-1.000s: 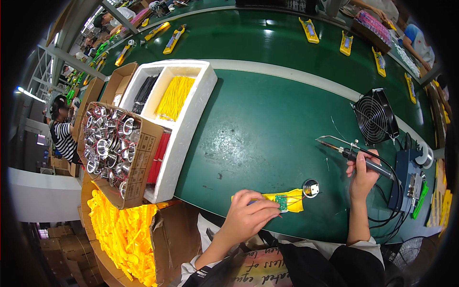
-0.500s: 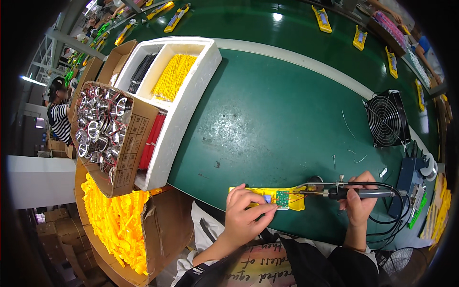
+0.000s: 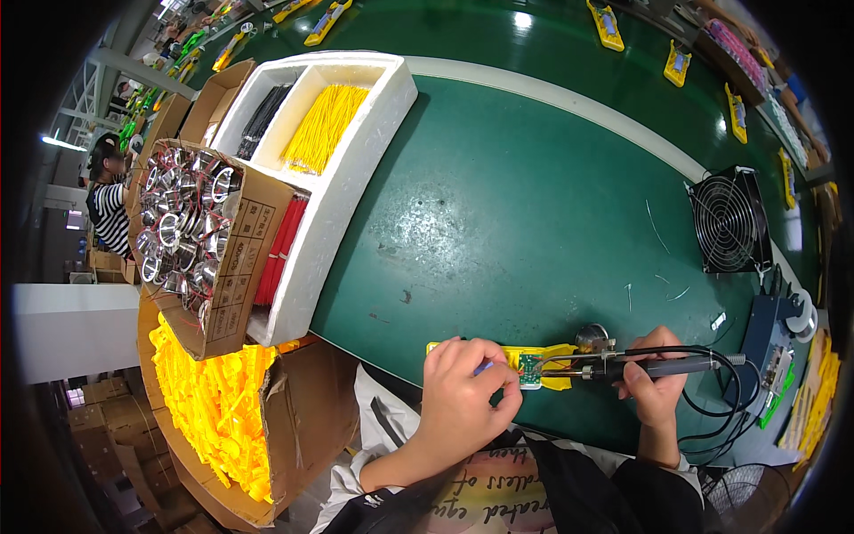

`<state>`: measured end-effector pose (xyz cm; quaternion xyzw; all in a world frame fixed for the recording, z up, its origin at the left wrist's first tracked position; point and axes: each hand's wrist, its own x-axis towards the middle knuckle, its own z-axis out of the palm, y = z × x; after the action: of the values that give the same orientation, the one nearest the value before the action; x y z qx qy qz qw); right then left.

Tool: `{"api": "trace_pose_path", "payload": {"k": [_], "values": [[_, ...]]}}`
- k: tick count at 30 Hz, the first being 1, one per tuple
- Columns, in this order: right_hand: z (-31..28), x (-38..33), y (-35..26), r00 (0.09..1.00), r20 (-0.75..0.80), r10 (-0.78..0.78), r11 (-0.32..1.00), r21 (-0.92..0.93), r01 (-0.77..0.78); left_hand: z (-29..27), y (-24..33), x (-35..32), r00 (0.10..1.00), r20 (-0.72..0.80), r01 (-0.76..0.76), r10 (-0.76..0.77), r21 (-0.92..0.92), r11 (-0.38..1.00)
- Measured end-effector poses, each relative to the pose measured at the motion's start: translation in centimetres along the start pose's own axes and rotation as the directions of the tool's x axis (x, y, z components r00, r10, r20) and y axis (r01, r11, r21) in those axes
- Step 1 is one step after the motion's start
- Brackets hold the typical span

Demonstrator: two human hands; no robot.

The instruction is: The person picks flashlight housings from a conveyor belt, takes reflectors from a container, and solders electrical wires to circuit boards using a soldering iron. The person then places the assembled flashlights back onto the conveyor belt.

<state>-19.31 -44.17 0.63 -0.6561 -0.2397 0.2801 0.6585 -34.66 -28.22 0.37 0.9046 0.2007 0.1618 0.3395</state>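
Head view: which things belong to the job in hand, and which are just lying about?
In the job:
- soldering iron, in the right hand
- yellow casing with green circuit board, at the left hand
- silver cup beside the casing
- likely supplies: boxed reflectors, foam wire box

Apparently just lying about:
- thin pale strands
- small white scrap
- bright green piece

Head-worn fisheye, looking down on hands (image 3: 467, 392), green bench (image 3: 507, 240).
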Motion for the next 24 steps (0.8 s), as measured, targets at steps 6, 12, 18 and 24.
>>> {"api": "trace_pose_path", "payload": {"k": [6,12,18,24], "values": [[0.19,-0.07,0.0,1.0,0.01,0.029,1.0,-0.006,-0.029,-0.17,-0.11,0.21,1.0,0.026,0.005,-0.004,-0.025,1.0],[0.37,-0.04,0.11,0.999,0.011,0.04,0.999,-0.002,-0.04,-0.2,0.02,0.29,0.999,0.034,0.024,-0.023,-0.013,1.0],[0.42,-0.11,0.1,0.998,0.016,0.064,0.998,0.028,-0.065,-0.18,0.04,0.24,0.999,0.042,0.036,-0.035,-0.008,0.999],[0.35,-0.12,0.05,0.999,0.013,0.048,0.999,-0.006,-0.048,-0.2,0.16,0.25,0.998,0.041,0.049,-0.048,-0.016,0.999]]}}
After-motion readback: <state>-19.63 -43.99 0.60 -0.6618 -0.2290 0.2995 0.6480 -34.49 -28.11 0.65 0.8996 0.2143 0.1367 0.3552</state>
